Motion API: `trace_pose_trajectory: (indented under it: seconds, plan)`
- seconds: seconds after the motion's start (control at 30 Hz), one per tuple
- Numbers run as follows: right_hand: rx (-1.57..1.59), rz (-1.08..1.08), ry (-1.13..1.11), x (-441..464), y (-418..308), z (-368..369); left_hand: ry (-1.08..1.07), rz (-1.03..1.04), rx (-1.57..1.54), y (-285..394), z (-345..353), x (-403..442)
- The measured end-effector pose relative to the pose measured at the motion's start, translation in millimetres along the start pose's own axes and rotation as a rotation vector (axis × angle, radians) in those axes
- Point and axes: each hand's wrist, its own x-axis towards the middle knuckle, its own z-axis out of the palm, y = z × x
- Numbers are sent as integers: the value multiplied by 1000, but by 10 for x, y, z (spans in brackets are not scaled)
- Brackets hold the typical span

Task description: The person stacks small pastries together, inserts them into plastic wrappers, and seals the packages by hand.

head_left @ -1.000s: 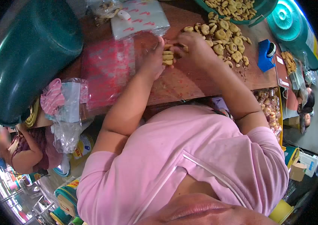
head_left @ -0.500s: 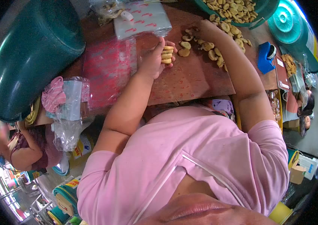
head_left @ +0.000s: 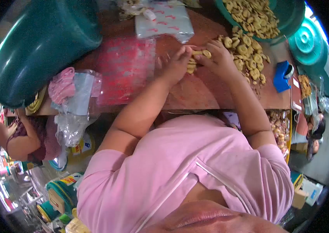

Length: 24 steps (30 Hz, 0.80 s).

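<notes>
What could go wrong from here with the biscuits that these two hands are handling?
The stack of biscuits in the left hand is unwrapped, so it may slip apart. The right hand has another biscuit close to its top; a small push might topple or crack some. The blue tape dispenser stands near the table's edge, so a bump could drop it.

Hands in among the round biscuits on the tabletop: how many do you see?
2: the left hand, around a small stack of biscuits, and the right hand beside it, nearer the loose pile. Neither is hidden, though some fingers are.
</notes>
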Motion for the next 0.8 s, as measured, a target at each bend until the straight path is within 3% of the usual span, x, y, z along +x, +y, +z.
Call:
trace_pose_trajectory:
  seconds: [0.1, 0.2, 0.27, 0.3, 0.33, 0.4, 0.47, 0.53, 0.7, 0.77, 0.8]
  plan:
    - [-125, -104, 38, -28, -75, 46, -41, 68, 28, -128, -11, 41]
    - [-147, 126, -52, -21, -263, -9, -117, 165, 136, -260, -44, 76]
    - [-193, 157, -90, -104, -366, -26, -96, 178, 278, -499, -64, 150]
    - [-263, 65, -66, -200, -339, 6, -75, 181, 354, -624, -79, 200]
    - [-328, -35, -37, -258, -361, 41, -76, 96, 303, -754, -81, 276]
    - [-202, 7, -71, -292, -562, 17, -70, 42, 143, -741, -52, 286]
    - [-199, 20, -43, -337, -633, 5, 93, 21, 167, -402, 242, 120]
    - [-202, -157, 78, -398, -208, 126, 201, -107, 93, 17, 402, -7]
    - [-222, -152, 108, -499, -81, 253, -87, -211, -588, -87, 466, 163]
    - [-242, -153, 88, -524, -122, 235, 126, -283, -400, 160, 571, -36]
    - [-225, -158, 79, -541, -202, 190, 116, -311, -371, 128, 566, -48]
